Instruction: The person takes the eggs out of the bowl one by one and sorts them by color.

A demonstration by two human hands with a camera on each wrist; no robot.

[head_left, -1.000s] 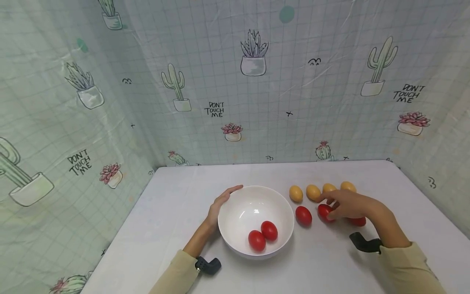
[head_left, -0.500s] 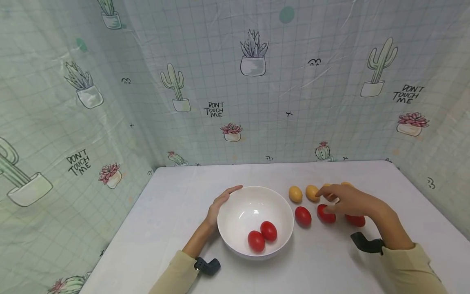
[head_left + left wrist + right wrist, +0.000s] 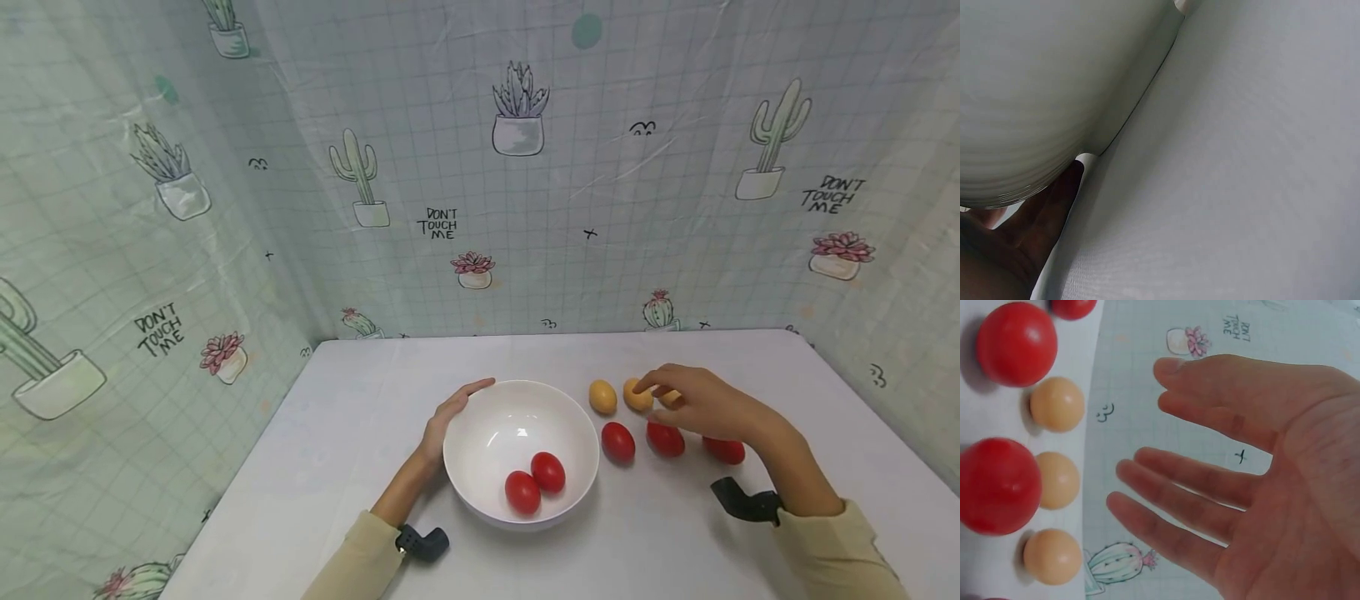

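Note:
A round white bowl [image 3: 480, 433] has two red egg-shaped pieces [image 3: 522, 492] lying in it. My left hand [image 3: 441, 429] rests along the bowl's left outer wall, its fingers extended beside the rim; in the left wrist view, the hand [image 3: 1029, 240] touches the bowl's underside. Over the pieces at the right is my right hand [image 3: 708, 404], palm down and holding nothing. Its fingers [image 3: 1172, 531] are spread and loosely bent in the right wrist view. It partly covers a yellow egg-shaped piece [image 3: 672, 398] and overlaps a red piece [image 3: 665, 438].
Nearer the bowl lie a red piece [image 3: 618, 442] and two yellow pieces, one [image 3: 602, 397] left of the other [image 3: 637, 395]. Another red piece [image 3: 724, 450] sits below the right wrist. Cactus-print cloth [image 3: 555, 275] hangs behind the white table [image 3: 390, 375].
My right hand has drawn up and away from the middle red piece, shifting slightly toward the far side over the yellow row. My left hand and the bowl stay in place.

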